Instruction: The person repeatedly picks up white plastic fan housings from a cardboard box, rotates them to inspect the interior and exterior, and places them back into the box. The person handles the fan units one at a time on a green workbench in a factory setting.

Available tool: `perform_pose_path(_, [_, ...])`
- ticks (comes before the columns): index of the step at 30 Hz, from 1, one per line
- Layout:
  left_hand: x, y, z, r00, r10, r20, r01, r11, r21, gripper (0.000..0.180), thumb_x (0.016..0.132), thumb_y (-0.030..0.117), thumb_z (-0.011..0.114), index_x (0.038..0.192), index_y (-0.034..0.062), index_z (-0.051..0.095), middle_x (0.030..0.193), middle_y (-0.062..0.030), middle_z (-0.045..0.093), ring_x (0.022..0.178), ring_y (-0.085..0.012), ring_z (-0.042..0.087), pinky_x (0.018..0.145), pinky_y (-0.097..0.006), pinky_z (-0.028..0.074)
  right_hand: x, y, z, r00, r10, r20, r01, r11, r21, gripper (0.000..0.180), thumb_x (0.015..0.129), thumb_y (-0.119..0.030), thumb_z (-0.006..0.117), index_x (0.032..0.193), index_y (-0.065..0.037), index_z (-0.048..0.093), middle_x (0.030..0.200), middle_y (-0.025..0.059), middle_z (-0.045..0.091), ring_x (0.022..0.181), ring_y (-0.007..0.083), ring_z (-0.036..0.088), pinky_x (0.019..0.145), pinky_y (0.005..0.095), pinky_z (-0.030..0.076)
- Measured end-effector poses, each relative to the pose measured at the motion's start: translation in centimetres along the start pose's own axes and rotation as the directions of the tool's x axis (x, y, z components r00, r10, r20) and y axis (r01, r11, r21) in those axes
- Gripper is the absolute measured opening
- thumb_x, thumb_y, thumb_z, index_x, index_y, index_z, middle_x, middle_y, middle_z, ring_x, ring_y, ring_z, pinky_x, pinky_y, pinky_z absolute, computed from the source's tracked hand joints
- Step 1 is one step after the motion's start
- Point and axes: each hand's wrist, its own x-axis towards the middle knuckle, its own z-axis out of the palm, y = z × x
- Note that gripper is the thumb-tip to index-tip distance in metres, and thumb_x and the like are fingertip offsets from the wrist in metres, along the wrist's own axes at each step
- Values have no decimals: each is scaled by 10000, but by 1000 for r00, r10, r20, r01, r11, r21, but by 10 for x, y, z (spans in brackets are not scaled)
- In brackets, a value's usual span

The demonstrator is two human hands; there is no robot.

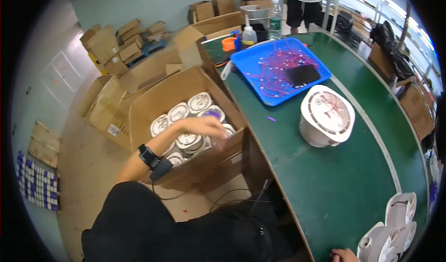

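My left hand reaches over an open cardboard box, its fingers pointing down and smeared by motion. Whether they hold anything does not show. White plastic housings stand in rows inside the box, and purple shows on one of them. At the lower right edge of the picture, my right hand rests on the green tabletop, mostly cut off. Close to it are white moulded parts with petal-like shapes. Farther up the table stands a single white housing with thin reddish wires in its top.
A blue tray holds tangled red-purple wires and a dark flat object. Behind it are a squeeze bottle, orange tape and a water bottle. A person stands beyond. Cartons lie left.
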Motion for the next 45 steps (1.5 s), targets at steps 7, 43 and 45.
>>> perform_pose_path(7, [21,-183,-38,978,144,-152,141,81,987,792,743,247,692,1441,95,351,1530,-233,219,1396,-400,268,1101,-487,307,19,45,16,908,392,149,-418,875,246,212,896,-86,550,1033,11,679,836,131,691,717,157,646,661,275,501])
perform_pose_path(43, [36,-109,1,857,-78,-509,202,960,192,633,875,319,503,1425,43,355,1480,-199,300,1364,-336,307,1123,-462,276,94,64,11,951,215,222,-303,790,532,250,966,-208,477,1046,-24,626,529,42,570,385,107,528,410,254,420])
perform_pose_path(45, [31,-103,3,837,-90,-540,165,982,90,624,881,324,495,1421,42,360,1475,-198,310,1359,-333,318,1120,-459,282,96,63,9,957,197,214,-284,793,538,244,962,-198,477,1036,-20,626,532,45,575,382,116,530,411,262,423])
